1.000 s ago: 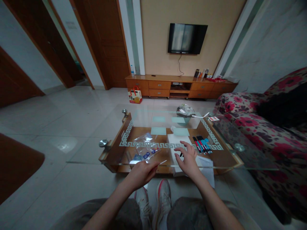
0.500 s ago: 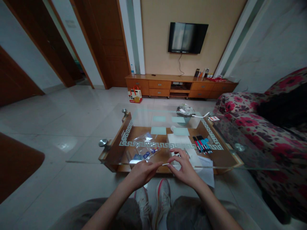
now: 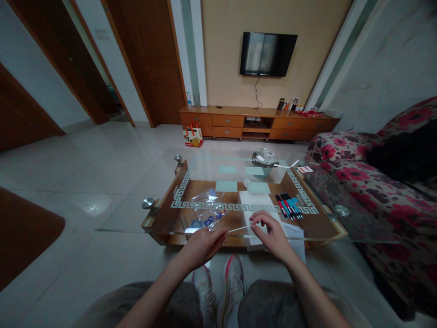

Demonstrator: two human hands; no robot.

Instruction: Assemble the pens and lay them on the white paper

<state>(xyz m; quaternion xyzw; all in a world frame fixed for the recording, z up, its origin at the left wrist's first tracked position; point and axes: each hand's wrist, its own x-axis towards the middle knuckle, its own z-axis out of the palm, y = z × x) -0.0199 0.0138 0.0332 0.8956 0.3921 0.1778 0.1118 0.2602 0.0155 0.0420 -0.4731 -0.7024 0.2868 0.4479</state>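
Between my two hands runs a thin white strip (image 3: 239, 228), held just above the near edge of the glass table (image 3: 119, 223). My left hand (image 3: 204, 243) pinches its left end, and my right hand (image 3: 271, 234) holds the other end between thumb and fingertips. Whether the strip is stiff or soft I cannot tell. Beyond my left hand lies a clear plastic bag (image 3: 206, 205) with blue round marks. A row of pens (image 3: 288, 207) with red and blue parts rests to the right. Near my right hand are a white box-like thing (image 3: 251, 200) and a paper sheet (image 3: 297, 248).
Toward the table's far side is a basket (image 3: 262, 171) with a plastic bag in it, beside a red and white card (image 3: 305, 169). A flowered sofa (image 3: 344, 150) stands on the right. A gift bag (image 3: 193, 136) sits on the floor before the TV cabinet (image 3: 227, 120).
My right hand has moved right and slightly up, away from my left hand. More of the white strip now shows between them. My left hand has shifted slightly left.
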